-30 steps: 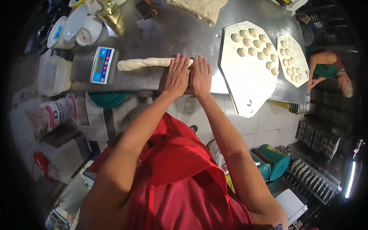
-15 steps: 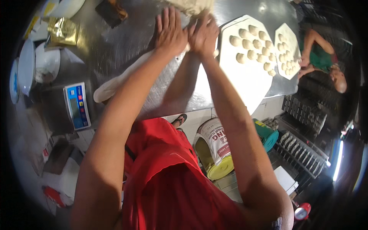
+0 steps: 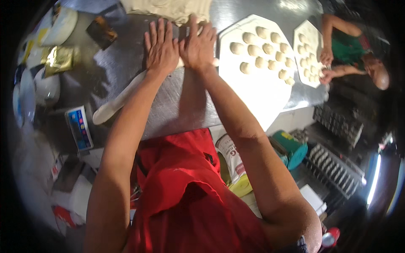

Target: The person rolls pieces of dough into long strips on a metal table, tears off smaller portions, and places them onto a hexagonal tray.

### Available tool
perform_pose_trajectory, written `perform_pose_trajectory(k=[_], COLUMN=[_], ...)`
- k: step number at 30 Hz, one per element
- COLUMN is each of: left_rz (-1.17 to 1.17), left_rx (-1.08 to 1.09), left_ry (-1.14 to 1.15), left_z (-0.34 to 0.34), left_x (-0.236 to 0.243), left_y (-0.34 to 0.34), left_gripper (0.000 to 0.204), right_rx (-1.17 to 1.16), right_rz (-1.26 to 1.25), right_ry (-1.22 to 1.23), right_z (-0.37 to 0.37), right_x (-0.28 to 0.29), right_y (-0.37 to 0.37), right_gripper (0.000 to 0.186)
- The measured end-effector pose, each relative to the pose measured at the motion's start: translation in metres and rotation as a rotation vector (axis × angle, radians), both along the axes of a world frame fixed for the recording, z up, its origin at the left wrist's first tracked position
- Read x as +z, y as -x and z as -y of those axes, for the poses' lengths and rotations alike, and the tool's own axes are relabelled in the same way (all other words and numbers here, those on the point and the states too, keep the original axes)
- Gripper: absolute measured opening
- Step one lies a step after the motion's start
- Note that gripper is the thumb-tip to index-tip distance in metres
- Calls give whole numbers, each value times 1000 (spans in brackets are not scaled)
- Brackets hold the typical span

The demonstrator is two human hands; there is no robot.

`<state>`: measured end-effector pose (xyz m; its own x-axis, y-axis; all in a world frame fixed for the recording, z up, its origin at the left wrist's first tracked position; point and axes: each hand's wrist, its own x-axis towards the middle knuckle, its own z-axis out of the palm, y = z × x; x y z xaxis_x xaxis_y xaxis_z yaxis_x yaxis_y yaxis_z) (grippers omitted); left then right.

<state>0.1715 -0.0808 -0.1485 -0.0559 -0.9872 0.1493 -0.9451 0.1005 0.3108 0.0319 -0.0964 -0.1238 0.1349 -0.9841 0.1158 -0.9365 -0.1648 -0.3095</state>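
Note:
A long pale rope of dough lies across the steel table, running beneath both my hands. My left hand presses flat over it, fingers stretched forward. Close beside it, my right hand also lies flat on the rope, its fingers extended. The rope's right end shows just past my right wrist, near a white board bearing several round dough balls. Beyond my fingertips rests a larger slab of dough. My palms hide the middle of the rope.
A digital scale stands at the left, with white bowls, a gold packet and a dark scraper behind. At the right, another person handles dough balls on a second board. A flour sack and green bucket stand below.
My view has shifted a little, and both hands appear farther left and slightly lower, still flat on the dough rope. The other person's hands have moved over the second board.

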Motion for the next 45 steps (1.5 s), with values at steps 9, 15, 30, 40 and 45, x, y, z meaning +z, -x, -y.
perform_pose_trajectory(k=[9, 15, 30, 40, 45], left_rz=[176, 75, -203, -512, -814], left_rx=[33, -123, -297, -572, -503], left_ry=[-109, -177, -442, 34, -823], left_z=[-54, -161, -123, -158, -123], left_x=[7, 27, 59, 94, 119], left_y=[16, 20, -81, 25, 43], left_gripper=[63, 70, 39, 50, 50], right_rx=[178, 275, -143, -207, -198], right_rz=[72, 244, 470, 726, 1241], right_ry=[93, 111, -246, -438, -579], right_z=[-32, -143, -174, -188, -180], right_x=[-7, -2, 54, 104, 132], right_y=[19, 40, 54, 134, 129], right_gripper=[77, 59, 31, 32, 33])
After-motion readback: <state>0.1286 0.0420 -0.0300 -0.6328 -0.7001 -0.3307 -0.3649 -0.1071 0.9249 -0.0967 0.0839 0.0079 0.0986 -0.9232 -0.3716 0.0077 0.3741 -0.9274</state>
